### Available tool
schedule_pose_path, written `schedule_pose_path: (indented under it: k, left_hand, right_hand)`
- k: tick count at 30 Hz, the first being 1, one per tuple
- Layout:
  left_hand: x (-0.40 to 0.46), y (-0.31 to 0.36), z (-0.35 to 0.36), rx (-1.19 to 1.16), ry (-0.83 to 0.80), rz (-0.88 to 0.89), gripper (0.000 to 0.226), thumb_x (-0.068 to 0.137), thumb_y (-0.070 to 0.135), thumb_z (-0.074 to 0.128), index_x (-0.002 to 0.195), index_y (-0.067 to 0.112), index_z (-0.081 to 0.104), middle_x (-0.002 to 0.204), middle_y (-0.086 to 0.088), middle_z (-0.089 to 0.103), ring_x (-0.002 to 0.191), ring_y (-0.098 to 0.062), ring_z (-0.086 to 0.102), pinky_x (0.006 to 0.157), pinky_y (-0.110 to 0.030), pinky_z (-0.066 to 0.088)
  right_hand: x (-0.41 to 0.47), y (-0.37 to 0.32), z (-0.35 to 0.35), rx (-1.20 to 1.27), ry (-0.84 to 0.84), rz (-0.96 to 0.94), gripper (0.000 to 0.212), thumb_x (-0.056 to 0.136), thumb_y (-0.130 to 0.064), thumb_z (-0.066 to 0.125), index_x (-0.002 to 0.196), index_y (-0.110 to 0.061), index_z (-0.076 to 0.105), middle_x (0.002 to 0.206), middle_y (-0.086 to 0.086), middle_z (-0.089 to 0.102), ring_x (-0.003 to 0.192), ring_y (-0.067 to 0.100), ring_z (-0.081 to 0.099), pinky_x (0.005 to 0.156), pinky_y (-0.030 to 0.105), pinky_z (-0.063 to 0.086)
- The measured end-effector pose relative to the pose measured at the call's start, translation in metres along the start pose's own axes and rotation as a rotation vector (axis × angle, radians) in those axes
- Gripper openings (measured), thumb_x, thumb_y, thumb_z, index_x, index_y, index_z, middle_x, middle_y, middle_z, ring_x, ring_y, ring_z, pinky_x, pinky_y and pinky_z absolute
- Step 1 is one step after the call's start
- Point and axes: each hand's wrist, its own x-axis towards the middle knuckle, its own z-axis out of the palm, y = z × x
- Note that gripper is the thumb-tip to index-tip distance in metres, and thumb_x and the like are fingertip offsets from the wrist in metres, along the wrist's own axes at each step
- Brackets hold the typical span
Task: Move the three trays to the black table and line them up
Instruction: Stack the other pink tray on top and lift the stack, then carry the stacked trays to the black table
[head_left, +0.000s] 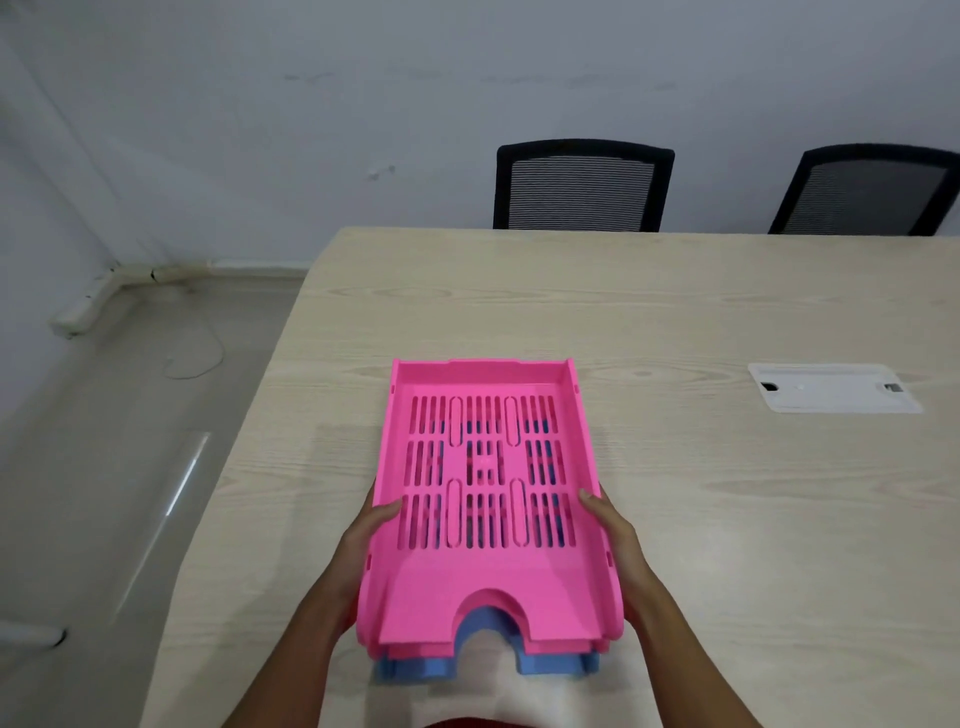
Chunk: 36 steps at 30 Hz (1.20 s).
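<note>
Gripping the long sides of the nested tray stack (483, 499), the left hand (371, 525) and right hand (610, 525) were closed level with each other, the stack's long axis running away from the person over the pale wooden table (675, 322); no black table showed.

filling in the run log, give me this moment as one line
stage: pickup | left hand + right hand: gripping tray stack sides | stack: pink over blue, nested | location: light wood table | black table: unseen
</note>
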Motion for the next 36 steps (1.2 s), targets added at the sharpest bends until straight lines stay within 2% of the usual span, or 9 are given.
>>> schedule_pose_path:
  k: [4, 7, 11, 13, 15, 19, 25, 29, 36]
  left_hand:
    - [-0.015, -0.008, -0.004, -0.04, 0.016, 0.048, 0.05, 0.08, 0.025, 0.065, 0.127, 0.008, 0.056, 0.091, -0.017, 0.076, 0.076, -0.034, 0.073, 0.066, -0.043, 0.058]
    - [-0.032, -0.013, -0.009, -0.076, 0.047, 0.104, 0.056, 0.074, 0.025, 0.063, 0.128, 0.01, 0.056, 0.091, -0.017, 0.076, 0.076, -0.035, 0.072, 0.061, -0.042, 0.059]
    - [-0.058, -0.021, -0.027, -0.143, 0.138, 0.184, 0.053, 0.076, 0.023, 0.063, 0.127, 0.01, 0.056, 0.09, -0.018, 0.074, 0.076, -0.035, 0.071, 0.061, -0.043, 0.059]
    - [-0.073, -0.024, -0.04, -0.187, 0.193, 0.219, 0.054, 0.073, 0.025, 0.062, 0.124, 0.009, 0.057, 0.087, -0.016, 0.074, 0.074, -0.034, 0.071, 0.059, -0.042, 0.059]
    - [-0.089, -0.026, -0.056, -0.236, 0.258, 0.261, 0.051, 0.072, 0.021, 0.064, 0.121, 0.009, 0.059, 0.084, -0.014, 0.075, 0.07, -0.031, 0.072, 0.057, -0.04, 0.06]
    - [-0.125, -0.028, -0.097, -0.318, 0.396, 0.335, 0.035, 0.075, 0.018, 0.065, 0.11, 0.015, 0.069, 0.089, -0.015, 0.076, 0.073, -0.032, 0.072, 0.062, -0.042, 0.061]
    - [-0.193, -0.038, -0.189, -0.433, 0.615, 0.443, 0.047, 0.076, 0.013, 0.06, 0.122, 0.011, 0.064, 0.099, -0.022, 0.074, 0.077, -0.035, 0.073, 0.066, -0.045, 0.062]
    - [-0.241, -0.045, -0.254, -0.492, 0.72, 0.511, 0.052, 0.073, 0.013, 0.062, 0.125, 0.011, 0.062, 0.097, -0.021, 0.075, 0.076, -0.036, 0.072, 0.068, -0.047, 0.062]
    - [-0.333, -0.066, -0.355, -0.546, 0.956, 0.594, 0.043, 0.09, 0.007, 0.049, 0.131, 0.013, 0.058, 0.112, -0.028, 0.07, 0.092, -0.044, 0.068, 0.086, -0.062, 0.054]
  right_hand:
    - [0.001, 0.007, 0.002, 0.025, -0.043, -0.018, 0.072, 0.071, -0.051, 0.075, 0.133, -0.017, 0.062, 0.117, 0.019, 0.074, 0.098, 0.035, 0.072, 0.102, 0.06, 0.049]
    - [0.003, 0.005, 0.013, -0.004, -0.1, -0.02, 0.065, 0.074, -0.057, 0.073, 0.13, -0.024, 0.065, 0.124, 0.016, 0.073, 0.112, 0.041, 0.068, 0.11, 0.068, 0.038]
    - [0.01, -0.006, 0.041, -0.073, -0.224, -0.022, 0.064, 0.074, -0.059, 0.07, 0.13, -0.028, 0.065, 0.123, 0.013, 0.073, 0.114, 0.041, 0.067, 0.108, 0.068, 0.04]
    - [0.016, -0.008, 0.063, -0.108, -0.295, -0.017, 0.056, 0.081, -0.052, 0.066, 0.13, -0.027, 0.064, 0.121, 0.014, 0.074, 0.106, 0.036, 0.071, 0.101, 0.059, 0.05]
    - [0.021, -0.01, 0.09, -0.102, -0.388, -0.002, 0.045, 0.086, -0.04, 0.06, 0.127, -0.022, 0.064, 0.112, 0.013, 0.076, 0.092, 0.028, 0.076, 0.082, 0.043, 0.06]
    - [0.023, -0.005, 0.154, -0.16, -0.551, 0.021, 0.039, 0.088, -0.038, 0.058, 0.123, -0.022, 0.066, 0.107, 0.01, 0.077, 0.088, 0.025, 0.076, 0.075, 0.036, 0.061]
    - [0.011, 0.024, 0.282, -0.246, -0.759, 0.083, 0.044, 0.089, -0.033, 0.056, 0.127, -0.012, 0.063, 0.104, 0.013, 0.078, 0.084, 0.026, 0.077, 0.071, 0.035, 0.063]
    - [-0.005, 0.05, 0.375, -0.301, -0.893, 0.099, 0.037, 0.09, -0.034, 0.056, 0.121, -0.019, 0.069, 0.107, 0.016, 0.077, 0.086, 0.03, 0.076, 0.075, 0.04, 0.061]
    - [-0.052, 0.106, 0.526, -0.387, -1.122, 0.14, 0.055, 0.09, -0.034, 0.056, 0.136, -0.004, 0.055, 0.103, 0.015, 0.077, 0.085, 0.03, 0.076, 0.071, 0.037, 0.063]
